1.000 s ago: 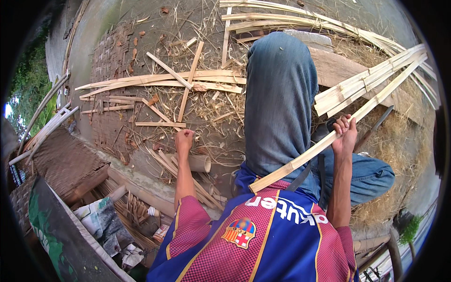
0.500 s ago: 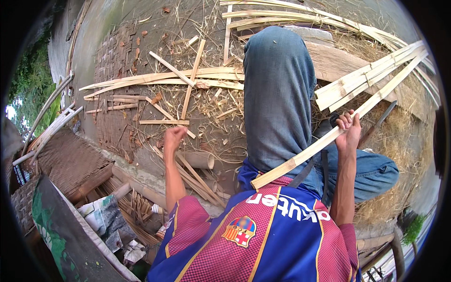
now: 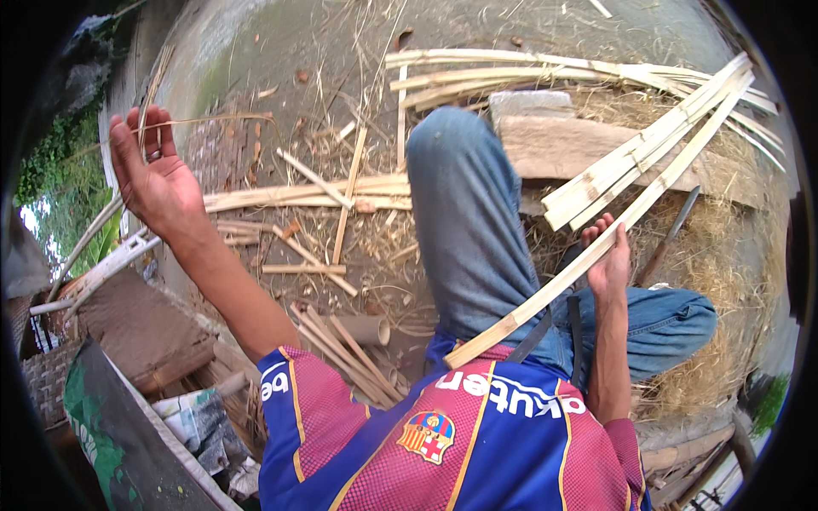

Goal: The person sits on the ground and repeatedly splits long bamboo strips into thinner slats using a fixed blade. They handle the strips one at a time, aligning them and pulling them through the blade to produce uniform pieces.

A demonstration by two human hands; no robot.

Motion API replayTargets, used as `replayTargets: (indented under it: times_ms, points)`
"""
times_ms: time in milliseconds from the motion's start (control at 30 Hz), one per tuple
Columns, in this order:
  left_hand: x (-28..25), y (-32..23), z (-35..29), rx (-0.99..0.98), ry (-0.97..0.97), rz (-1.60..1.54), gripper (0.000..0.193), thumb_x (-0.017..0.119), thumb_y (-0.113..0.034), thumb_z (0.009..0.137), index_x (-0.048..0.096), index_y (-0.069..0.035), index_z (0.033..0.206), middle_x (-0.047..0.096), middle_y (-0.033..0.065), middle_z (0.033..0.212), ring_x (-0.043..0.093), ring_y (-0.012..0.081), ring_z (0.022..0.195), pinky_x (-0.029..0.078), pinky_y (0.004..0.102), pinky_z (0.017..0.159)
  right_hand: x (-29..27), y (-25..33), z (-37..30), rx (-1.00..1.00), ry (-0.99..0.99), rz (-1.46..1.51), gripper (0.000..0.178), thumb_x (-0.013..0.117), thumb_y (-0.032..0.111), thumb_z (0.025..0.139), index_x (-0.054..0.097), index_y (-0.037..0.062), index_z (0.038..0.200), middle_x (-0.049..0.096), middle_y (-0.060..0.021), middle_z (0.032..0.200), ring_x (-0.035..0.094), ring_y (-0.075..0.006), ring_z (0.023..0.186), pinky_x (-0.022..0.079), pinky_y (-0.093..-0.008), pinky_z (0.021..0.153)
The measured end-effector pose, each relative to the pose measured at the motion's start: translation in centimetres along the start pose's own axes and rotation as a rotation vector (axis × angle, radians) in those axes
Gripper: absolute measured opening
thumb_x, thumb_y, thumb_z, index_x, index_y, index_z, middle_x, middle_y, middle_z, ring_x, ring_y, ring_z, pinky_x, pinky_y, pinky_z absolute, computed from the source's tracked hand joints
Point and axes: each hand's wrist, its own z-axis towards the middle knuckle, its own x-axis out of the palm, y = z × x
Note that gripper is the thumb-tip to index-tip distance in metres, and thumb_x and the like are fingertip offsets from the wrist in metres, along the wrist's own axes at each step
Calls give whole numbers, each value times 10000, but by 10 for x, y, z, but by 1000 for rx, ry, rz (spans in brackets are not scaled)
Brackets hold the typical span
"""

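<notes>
My left hand (image 3: pixel 162 183) is raised at the far left, palm up and fingers apart. A thin brown strand (image 3: pixel 209 119) runs across by its fingers; whether it touches them I cannot tell. In my right hand (image 3: pixel 608 264) is a long pale bamboo strip (image 3: pixel 545 294), slanting from the cloth at my waist up to the far right. Beside it, beyond my right fingers, lies a bundle of wider bamboo strips (image 3: pixel 635 153). A long-bladed knife (image 3: pixel 677 223) rests on the shavings to the right of my right hand.
My bent knee (image 3: pixel 464 170) stands between the hands. Long bamboo strips (image 3: pixel 307 194) and short sticks (image 3: pixel 348 200) lie on the ground at left. Farther off are a wooden plank (image 3: pixel 596 146), a grey block (image 3: pixel 530 104) and more strips (image 3: pixel 503 60). A bamboo tube (image 3: pixel 371 330) lies nearer.
My left hand has swung up and out to the left, going from closed to open. My right hand keeps its hold on the bamboo strip. The view has shifted a little.
</notes>
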Motion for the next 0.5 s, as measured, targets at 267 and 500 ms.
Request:
replayTargets:
  times_ms: [267, 500]
  points:
    - [78, 34, -15, -116, -163, -527, 239, 714, -114, 900, 634, -30, 1110, 665, 114, 1054, 643, 248, 1010, 568, 385, 965, -4, 15, -18, -775, -478, -589, 337, 470, 318, 1043, 547, 35, 1208, 557, -17, 1045, 548, -127, 1015, 460, -302, 859]
    - [161, 92, -101, -666, -24, -929, 234, 676, -145, 927, 669, -60, 1144, 711, 91, 1043, 682, 190, 960, 590, 324, 907, 130, 43, -57, -58, 462, -339, 651, 366, 503, 1047, 517, -76, 1301, 649, -219, 1209, 640, -290, 1115, 517, -411, 955]
